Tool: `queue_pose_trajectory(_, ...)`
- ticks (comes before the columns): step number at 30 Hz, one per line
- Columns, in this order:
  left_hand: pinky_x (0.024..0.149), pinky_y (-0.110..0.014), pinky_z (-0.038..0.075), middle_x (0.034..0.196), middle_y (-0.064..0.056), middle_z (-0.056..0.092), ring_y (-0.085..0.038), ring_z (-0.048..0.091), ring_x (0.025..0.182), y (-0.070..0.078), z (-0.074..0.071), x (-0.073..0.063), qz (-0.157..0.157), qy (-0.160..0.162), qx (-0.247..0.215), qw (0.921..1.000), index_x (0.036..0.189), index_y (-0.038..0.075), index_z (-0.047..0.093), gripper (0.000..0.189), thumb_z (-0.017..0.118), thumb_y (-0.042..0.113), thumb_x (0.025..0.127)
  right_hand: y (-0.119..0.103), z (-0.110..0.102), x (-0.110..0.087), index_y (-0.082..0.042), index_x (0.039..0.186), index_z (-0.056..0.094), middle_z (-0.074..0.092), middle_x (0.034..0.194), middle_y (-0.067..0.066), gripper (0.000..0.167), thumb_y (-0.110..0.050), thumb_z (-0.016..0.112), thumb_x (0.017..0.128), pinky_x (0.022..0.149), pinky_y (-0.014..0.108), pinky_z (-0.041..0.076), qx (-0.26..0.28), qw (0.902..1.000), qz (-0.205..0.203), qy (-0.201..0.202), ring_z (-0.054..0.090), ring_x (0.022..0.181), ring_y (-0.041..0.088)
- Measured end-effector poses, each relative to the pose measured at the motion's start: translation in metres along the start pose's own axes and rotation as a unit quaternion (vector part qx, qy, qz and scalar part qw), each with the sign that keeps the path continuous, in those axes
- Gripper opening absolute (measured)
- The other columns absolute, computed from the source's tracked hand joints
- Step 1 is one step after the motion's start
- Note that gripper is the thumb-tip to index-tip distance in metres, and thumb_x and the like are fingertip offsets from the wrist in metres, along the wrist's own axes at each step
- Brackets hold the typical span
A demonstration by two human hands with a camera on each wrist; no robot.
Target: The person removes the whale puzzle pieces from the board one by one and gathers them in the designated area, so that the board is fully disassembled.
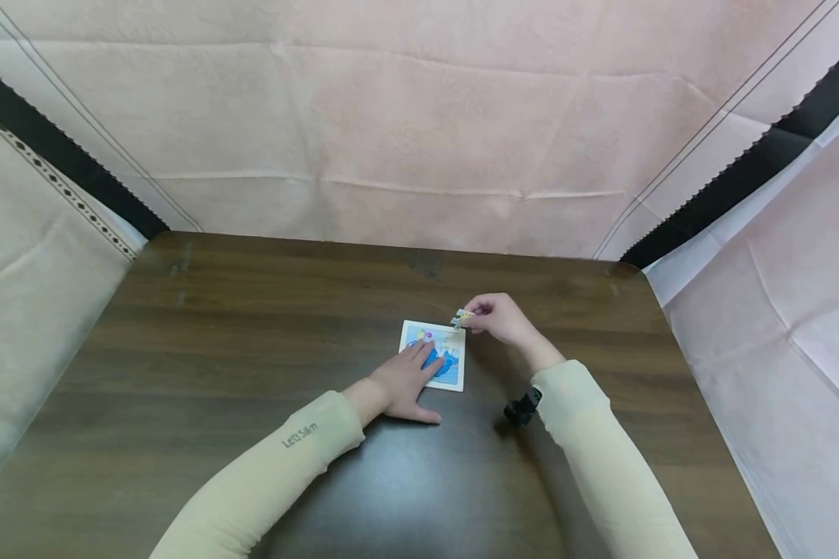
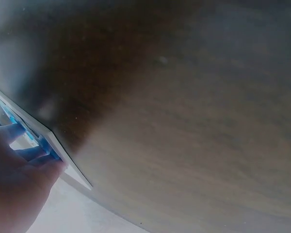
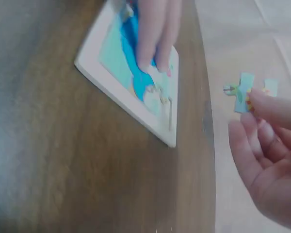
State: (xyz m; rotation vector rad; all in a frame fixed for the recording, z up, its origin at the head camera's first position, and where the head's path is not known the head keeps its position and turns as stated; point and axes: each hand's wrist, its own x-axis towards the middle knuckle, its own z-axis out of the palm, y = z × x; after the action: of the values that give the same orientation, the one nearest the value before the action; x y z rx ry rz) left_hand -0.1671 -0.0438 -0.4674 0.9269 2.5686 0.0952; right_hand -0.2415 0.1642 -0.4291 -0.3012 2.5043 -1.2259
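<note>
A small square jigsaw board (image 1: pixel 450 387) with a white border and a blue picture lies flat on the table. My left hand (image 1: pixel 403 380) rests over its left side, fingers spread and fairly straight, hiding part of the picture. In the left wrist view, fingertips (image 2: pixel 52 165) touch the board near its edge. Above the board's far right corner, my right hand (image 1: pixel 499 318) pinches a jigsaw piece (image 3: pixel 243 93) between thumb and fingers. This piece is pale blue with a knob on one side and yellow and red marks. Part of it is covered by the thumb.
The brown wooden table (image 1: pixel 252 326) spreads around the board. Pale fabric walls (image 1: pixel 419 132) rise behind it and at both sides, with black strips (image 1: pixel 727 186) along the corners. A black device (image 1: pixel 523 407) sits at my right wrist.
</note>
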Motion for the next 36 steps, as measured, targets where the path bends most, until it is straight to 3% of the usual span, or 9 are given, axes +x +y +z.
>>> queue_pose_trajectory(6, 0.117, -0.040, 0.017, 0.158, -0.012, 0.008, -0.030, 0.007, 0.146, 0.000, 0.001, -0.002, 0.001, -0.001, -0.007, 1.0000, 0.150, 0.018, 0.021, 0.094, 0.049, 0.072, 0.079, 0.023, -0.009, 0.004, -0.001, 0.104, 0.066, 0.068, 0.096, 0.013, 0.023, -0.017, 0.065, 0.088, 0.073, 0.030, 0.055, 0.001, 0.9967, 0.080, 0.006, 0.062, 0.081, 0.020)
queue_pose_trajectory(17, 0.118, -0.039, 0.014, 0.158, -0.012, 0.009, -0.029, 0.007, 0.146, 0.002, 0.004, -0.001, 0.008, 0.013, -0.002, 0.9999, 0.150, 0.016, 0.022, 0.094, 0.049, 0.072, 0.079, 0.052, -0.024, 0.006, 0.003, 0.100, 0.063, 0.064, 0.078, 0.002, 0.025, -0.015, 0.068, 0.084, 0.066, 0.027, 0.050, 0.016, 0.9895, 0.144, 0.005, 0.055, 0.071, 0.014)
queue_pose_trajectory(29, 0.118, -0.040, 0.014, 0.159, -0.011, 0.008, -0.028, 0.005, 0.146, 0.000, 0.002, -0.002, 0.003, 0.010, -0.009, 0.9999, 0.150, 0.017, 0.022, 0.094, 0.049, 0.072, 0.079, 0.059, -0.031, 0.005, 0.004, 0.099, 0.063, 0.060, 0.071, -0.003, 0.023, -0.012, 0.067, 0.084, 0.061, 0.024, 0.046, 0.011, 0.9874, 0.158, 0.000, 0.052, 0.069, 0.012)
queue_pose_trajectory(36, 0.118, -0.040, 0.015, 0.158, -0.011, 0.008, -0.028, 0.006, 0.146, 0.000, 0.002, -0.003, 0.005, 0.015, -0.010, 0.9998, 0.150, 0.017, 0.022, 0.094, 0.050, 0.072, 0.079, 0.065, -0.030, 0.004, 0.003, 0.095, 0.066, 0.063, 0.076, 0.002, 0.022, -0.013, 0.070, 0.081, 0.060, 0.023, 0.043, -0.041, 0.9887, 0.142, 0.022, 0.051, 0.070, 0.014)
